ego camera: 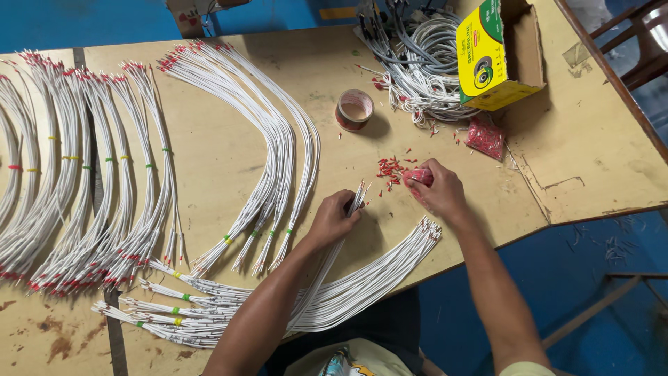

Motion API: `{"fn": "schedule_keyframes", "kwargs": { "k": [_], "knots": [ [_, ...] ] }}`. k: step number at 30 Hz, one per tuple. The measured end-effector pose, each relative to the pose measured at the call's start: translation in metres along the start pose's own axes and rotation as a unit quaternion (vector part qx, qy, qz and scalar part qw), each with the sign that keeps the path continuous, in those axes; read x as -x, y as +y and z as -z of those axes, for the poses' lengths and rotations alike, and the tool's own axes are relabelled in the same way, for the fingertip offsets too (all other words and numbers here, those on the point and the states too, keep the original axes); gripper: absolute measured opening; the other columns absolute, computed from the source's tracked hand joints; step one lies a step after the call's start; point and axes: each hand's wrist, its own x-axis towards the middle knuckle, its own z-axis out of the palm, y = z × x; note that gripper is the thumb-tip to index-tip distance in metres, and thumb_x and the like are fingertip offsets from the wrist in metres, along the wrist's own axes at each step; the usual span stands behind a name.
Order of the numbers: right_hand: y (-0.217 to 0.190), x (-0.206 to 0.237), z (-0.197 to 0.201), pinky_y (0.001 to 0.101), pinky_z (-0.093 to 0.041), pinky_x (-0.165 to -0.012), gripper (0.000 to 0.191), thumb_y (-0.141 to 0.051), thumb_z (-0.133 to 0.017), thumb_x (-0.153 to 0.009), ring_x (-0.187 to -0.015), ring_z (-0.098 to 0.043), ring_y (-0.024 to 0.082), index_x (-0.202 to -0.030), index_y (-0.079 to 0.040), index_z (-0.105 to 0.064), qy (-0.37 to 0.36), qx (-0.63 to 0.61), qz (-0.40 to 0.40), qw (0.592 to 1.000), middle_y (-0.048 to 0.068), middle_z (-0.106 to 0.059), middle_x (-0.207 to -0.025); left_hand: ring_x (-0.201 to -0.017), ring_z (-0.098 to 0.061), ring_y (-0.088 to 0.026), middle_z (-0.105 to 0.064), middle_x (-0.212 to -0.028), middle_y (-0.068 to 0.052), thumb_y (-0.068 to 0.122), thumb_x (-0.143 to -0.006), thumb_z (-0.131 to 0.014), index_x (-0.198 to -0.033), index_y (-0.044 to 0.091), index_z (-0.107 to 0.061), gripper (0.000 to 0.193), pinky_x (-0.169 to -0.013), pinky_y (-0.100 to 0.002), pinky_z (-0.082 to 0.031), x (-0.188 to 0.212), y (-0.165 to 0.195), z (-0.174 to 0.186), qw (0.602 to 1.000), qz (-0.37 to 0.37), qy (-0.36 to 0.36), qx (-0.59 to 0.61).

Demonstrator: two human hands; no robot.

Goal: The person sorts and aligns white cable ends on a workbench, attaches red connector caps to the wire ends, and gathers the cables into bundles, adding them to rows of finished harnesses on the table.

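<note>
I note the wooden table point(229, 160) covered with white wire bundles point(111, 181). My left hand point(334, 221) is closed around one wire bundle point(356, 198) near the front edge. My right hand point(437, 189) pinches a small red packet point(417, 177) beside loose red caps point(390, 169).

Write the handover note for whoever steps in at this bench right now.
Left hand: grips a small bunch of white wires, bare ends up.
Right hand: holds a small bag of red caps beside the loose red caps on the table.
Done: banded, red-tipped wire bundles lie fanned at the left.
Left: the bunch in hand has uncapped ends; a tangled wire heap sits by the yellow box.
</note>
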Motion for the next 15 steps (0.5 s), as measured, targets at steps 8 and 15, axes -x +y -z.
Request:
{"fn": "schedule_keyframes", "kwargs": {
  "k": [8, 15],
  "knots": [
    [-0.001, 0.006, 0.0, 0.0383, -0.057, -0.075, 0.038, -0.021, -0.089, -0.075, -0.083, -0.072, 0.027, -0.103, -0.005, -0.068, -0.008, -0.038, 0.05, 0.998, 0.014, -0.073, -0.095, -0.07, -0.066, -0.027, -0.067, -0.083, -0.016, 0.015, -0.082, -0.072, -0.1, 0.0, -0.069, 0.023, -0.069, -0.039, -0.053, 0.001, 0.002, 0.0, 1.0, -0.001, -0.001, 0.015],
    [0.01, 0.005, -0.004, 0.0338, -0.059, -0.078, 0.031, -0.016, -0.078, -0.087, -0.087, -0.076, 0.022, -0.117, -0.01, -0.074, -0.006, -0.124, 0.016, 0.992, 0.01, -0.076, -0.103, -0.073, -0.067, -0.027, -0.067, -0.085, -0.017, 0.013, -0.081, -0.072, -0.101, -0.001, -0.069, 0.025, -0.07, -0.039, -0.054, 0.0, 0.0, -0.001, 1.0, -0.012, 0.003, 0.008]
  ]
}}
